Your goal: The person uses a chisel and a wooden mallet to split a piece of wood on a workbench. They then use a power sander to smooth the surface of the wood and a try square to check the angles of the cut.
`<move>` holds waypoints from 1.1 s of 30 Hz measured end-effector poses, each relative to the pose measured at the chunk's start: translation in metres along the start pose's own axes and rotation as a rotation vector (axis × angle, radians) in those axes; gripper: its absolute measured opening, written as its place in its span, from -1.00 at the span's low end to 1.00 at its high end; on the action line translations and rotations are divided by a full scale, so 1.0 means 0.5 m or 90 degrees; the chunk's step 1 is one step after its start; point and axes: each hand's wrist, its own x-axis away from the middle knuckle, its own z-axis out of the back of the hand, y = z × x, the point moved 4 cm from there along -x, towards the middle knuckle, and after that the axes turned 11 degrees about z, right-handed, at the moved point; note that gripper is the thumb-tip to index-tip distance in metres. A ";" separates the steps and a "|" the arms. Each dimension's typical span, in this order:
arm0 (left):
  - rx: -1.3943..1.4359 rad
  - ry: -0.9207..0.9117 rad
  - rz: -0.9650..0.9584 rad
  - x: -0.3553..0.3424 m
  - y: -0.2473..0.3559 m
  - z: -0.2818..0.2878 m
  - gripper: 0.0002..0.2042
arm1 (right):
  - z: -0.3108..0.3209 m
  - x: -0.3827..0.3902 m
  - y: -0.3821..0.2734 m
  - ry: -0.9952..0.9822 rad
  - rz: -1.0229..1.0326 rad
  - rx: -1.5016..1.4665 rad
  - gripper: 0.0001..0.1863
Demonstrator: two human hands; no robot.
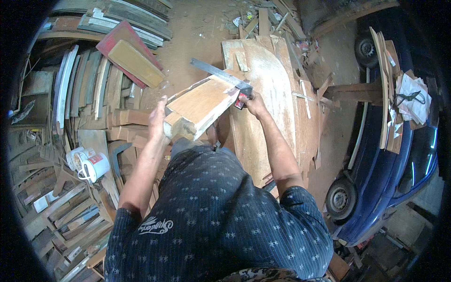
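My left hand [159, 117] grips the near left end of a thick wooden block [199, 101], its thumb along the edge. The block is held tilted in front of my body, with a pale, rough side and end face toward me. Across its far end lies a metal square [221, 74], its grey blade sticking out to the left past the wood. My right hand [253, 104] is closed round the square's dark end at the block's right corner. A small red and black piece [240, 100] shows at these fingers; whether it belongs to the square I cannot tell.
A large wooden tabletop [268, 84], dusted white, stands ahead right. Stacked boards [84, 84] and a white mug [95, 167] are at left. Offcuts [263, 23] lie on the far floor. A blue car [376, 178] stands at right, beside planks [387, 89].
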 end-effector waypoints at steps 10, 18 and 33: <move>0.031 -0.015 0.044 0.044 -0.010 -0.048 -0.54 | 0.015 0.028 0.001 -0.001 0.022 -0.081 -0.74; 0.122 -0.108 0.023 0.054 -0.033 -0.107 -0.54 | -0.006 0.199 -0.261 -0.064 0.051 -0.151 -0.72; 0.154 -0.168 0.023 0.054 -0.031 -0.133 -0.46 | -0.027 0.303 -0.434 -0.114 0.104 -0.136 -0.75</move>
